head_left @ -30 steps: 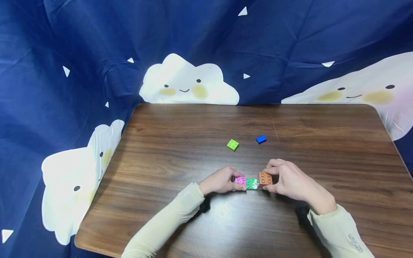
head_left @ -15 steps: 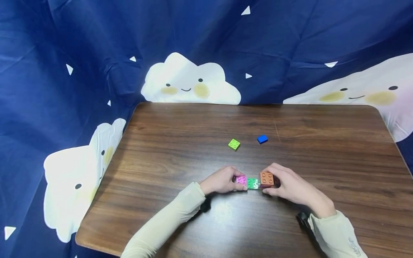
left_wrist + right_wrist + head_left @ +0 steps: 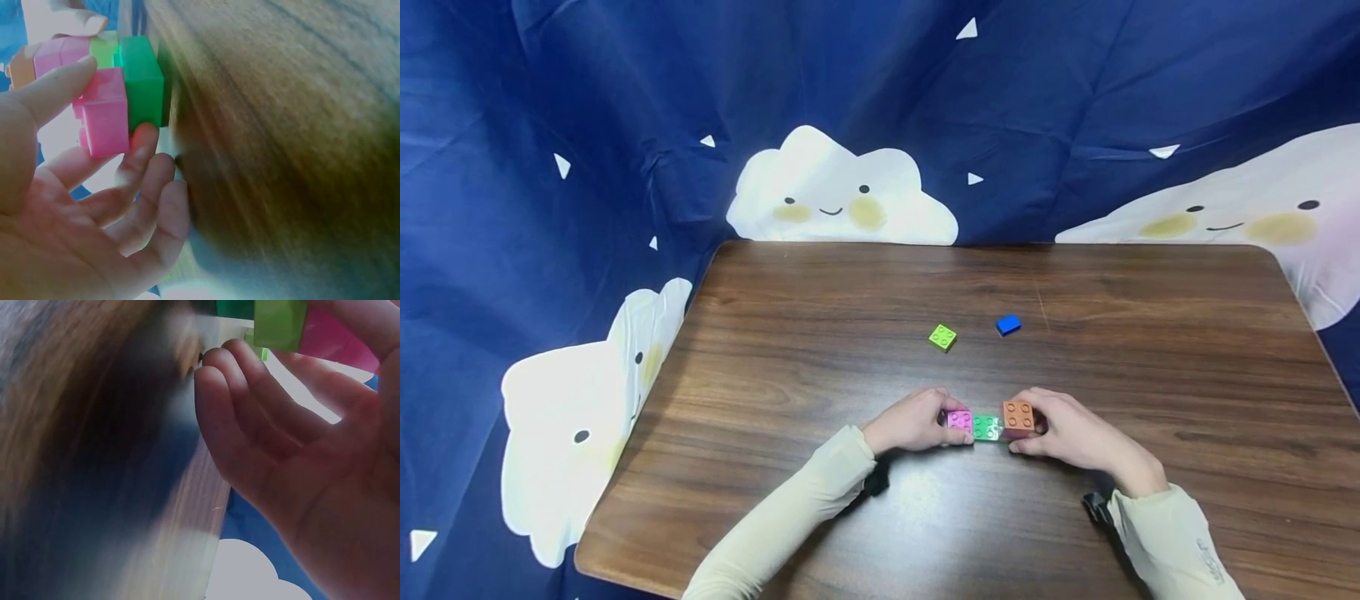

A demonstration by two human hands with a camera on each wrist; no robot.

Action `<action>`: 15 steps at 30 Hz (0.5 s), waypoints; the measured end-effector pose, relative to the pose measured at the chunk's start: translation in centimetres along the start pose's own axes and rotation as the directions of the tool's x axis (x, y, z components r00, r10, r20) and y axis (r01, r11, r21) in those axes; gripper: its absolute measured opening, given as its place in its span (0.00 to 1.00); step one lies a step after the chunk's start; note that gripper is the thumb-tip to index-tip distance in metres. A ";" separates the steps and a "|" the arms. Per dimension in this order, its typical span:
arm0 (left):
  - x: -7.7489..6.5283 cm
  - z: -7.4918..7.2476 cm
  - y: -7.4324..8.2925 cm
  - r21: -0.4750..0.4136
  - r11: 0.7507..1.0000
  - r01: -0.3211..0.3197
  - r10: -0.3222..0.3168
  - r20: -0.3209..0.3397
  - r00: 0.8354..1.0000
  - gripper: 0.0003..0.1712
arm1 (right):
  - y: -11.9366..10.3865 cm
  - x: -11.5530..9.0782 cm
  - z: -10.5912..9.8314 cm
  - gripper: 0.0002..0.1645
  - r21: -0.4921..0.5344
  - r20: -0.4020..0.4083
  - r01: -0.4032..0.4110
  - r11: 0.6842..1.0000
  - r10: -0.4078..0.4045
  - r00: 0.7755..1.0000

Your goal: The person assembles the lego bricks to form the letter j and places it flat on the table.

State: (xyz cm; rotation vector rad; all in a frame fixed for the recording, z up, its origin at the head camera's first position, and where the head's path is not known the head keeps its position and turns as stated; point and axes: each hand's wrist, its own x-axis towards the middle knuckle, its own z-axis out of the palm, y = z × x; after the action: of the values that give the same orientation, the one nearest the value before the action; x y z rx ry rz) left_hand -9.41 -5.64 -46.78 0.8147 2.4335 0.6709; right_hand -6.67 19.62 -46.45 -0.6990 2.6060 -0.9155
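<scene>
A joined set of toy building blocks stands between my hands. A green block (image 3: 983,427) forms its low base. My left hand (image 3: 912,420) pinches the pink block (image 3: 106,119) on the left end of the base, thumb on one side and fingers on the other. On the right end rises a stack: a lime block (image 3: 278,325) below, another pink block (image 3: 337,339) above it, and an orange block (image 3: 1018,414) on top. My right hand (image 3: 1078,433) holds this stack between thumb and fingers; its lower fingers curl loosely beside it in the right wrist view.
Farther back on the wooden table (image 3: 820,333) lie a flat lime block (image 3: 942,337) and a small blue block (image 3: 1008,325), apart from each other. A blue curtain (image 3: 1015,100) with cloud prints hangs behind the table's back and left edges.
My right hand has shifted its hold, its fingers coming lower around the stack and its wrist drawing slightly nearer. The left hand and the blocks stay in place.
</scene>
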 end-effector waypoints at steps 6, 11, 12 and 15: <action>0.2 -0.2 -0.3 0.003 1.000 -0.017 0.017 0.026 1.000 0.28 | -0.1 0.4 0.1 0.27 0.048 0.040 -0.042 0.998 0.040 0.998; 0.4 -1.1 -0.8 -0.008 0.999 -0.042 0.042 -0.007 0.999 0.31 | -0.3 0.7 0.1 0.28 0.049 0.061 -0.070 0.996 0.067 0.996; 0.5 -1.3 -0.9 -0.018 0.999 -0.046 0.045 -0.035 0.998 0.31 | -0.3 0.7 0.0 0.28 0.048 0.063 -0.073 0.996 0.070 0.996; 0.8 -2.1 -1.2 -0.062 0.997 -0.051 0.041 -0.147 0.988 0.29 | -0.4 1.0 0.0 0.28 0.048 0.071 -0.079 0.996 0.075 0.995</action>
State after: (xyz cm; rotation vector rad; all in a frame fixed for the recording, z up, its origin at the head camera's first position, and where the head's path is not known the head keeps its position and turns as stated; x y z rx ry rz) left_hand -11.69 -6.60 -46.14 0.8237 2.5136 0.8505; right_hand -7.33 18.84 -46.35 -0.6017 2.5218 -0.9143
